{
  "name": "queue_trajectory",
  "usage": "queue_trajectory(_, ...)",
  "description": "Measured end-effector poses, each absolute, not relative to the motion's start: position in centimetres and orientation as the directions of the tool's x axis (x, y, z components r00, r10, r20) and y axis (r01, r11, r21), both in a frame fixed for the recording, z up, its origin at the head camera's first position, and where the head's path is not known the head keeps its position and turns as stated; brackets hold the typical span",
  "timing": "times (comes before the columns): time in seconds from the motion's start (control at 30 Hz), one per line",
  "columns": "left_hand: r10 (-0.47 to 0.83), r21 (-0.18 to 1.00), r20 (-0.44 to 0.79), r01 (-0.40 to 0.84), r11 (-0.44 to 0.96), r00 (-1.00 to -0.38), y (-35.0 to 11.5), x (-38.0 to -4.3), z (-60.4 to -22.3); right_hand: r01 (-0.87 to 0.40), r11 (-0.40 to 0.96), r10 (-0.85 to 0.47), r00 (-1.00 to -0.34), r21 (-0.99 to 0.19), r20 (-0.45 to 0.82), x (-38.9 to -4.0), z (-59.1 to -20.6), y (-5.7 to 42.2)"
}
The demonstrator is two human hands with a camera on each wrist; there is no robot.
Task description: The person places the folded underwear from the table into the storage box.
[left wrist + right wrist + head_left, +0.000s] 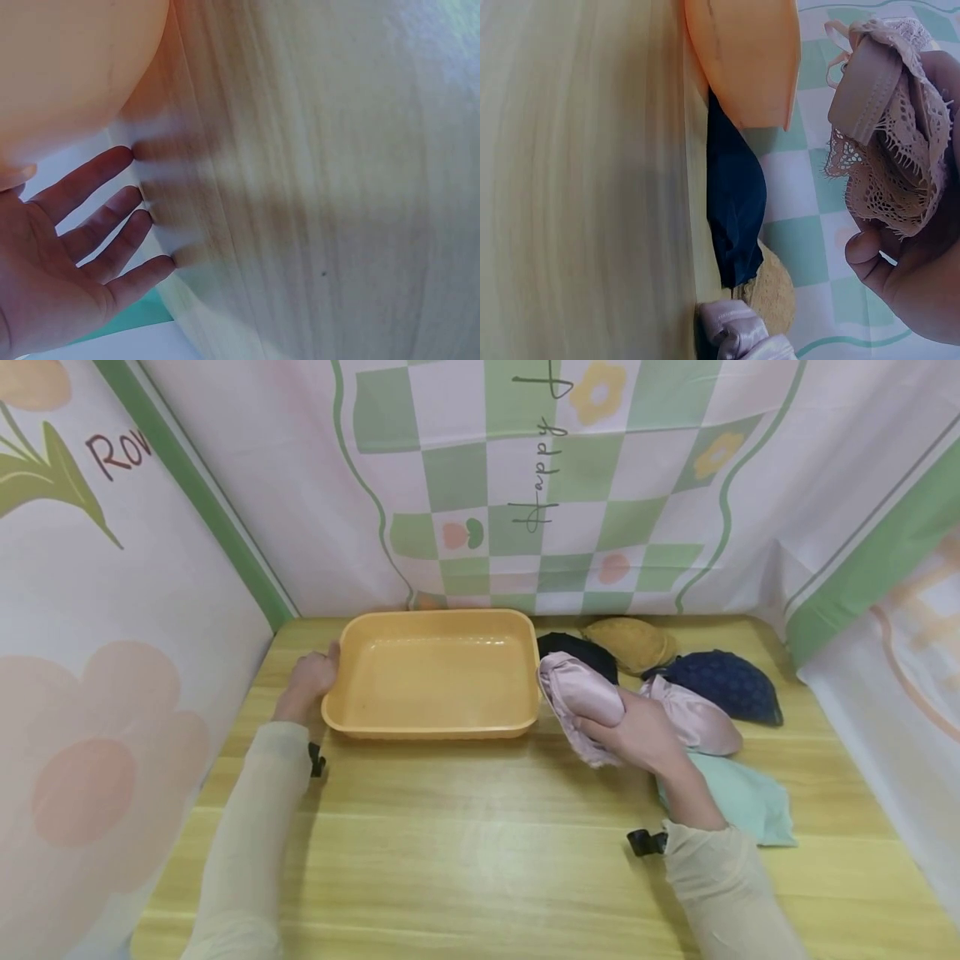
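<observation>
A shallow yellow plastic basin (431,685) stands at the back of the wooden table. At its left end is my left hand (309,681), thumb at the rim. The left wrist view shows this hand (82,247) with fingers spread and fairly straight, fingertips at the tabletop. My right hand (641,731) grips a folded pink satin bra (581,693) just right of the basin. Lace edging and a band show on the bra (900,127) in the right wrist view, where the thumb of the right hand (922,285) lies under it.
Behind and right of the right hand lie a black folded garment (585,653), a mustard one (630,643), a navy patterned one (723,685), another pink satin one (697,718) and a mint green one (742,797). Printed cloth (450,560) hangs along the table's back edge.
</observation>
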State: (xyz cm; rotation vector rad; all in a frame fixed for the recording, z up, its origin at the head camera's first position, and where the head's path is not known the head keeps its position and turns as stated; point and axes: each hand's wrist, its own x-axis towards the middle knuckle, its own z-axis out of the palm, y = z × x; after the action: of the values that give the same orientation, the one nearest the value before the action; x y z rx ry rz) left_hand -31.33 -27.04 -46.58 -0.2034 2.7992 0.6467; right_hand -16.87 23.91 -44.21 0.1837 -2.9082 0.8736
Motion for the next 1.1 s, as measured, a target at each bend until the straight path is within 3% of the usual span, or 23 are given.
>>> queue_trajectory(0.67, -0.088, 0.414, -0.284, -0.205, 0.887, -0.955, -27.0, -31.3, -46.5, -0.135, 0.778, -0.074, -0.99, -0.613, 0.124, -18.5, -43.6, 21.3)
queue_trajectory(1.1, -0.088, 0.429, -0.287, -0.21, 0.879, -0.954, -26.9, -31.3, -46.5, -0.163, 0.79, -0.095, -0.985, -0.591, 0.144, -19.9, -43.0, 19.5)
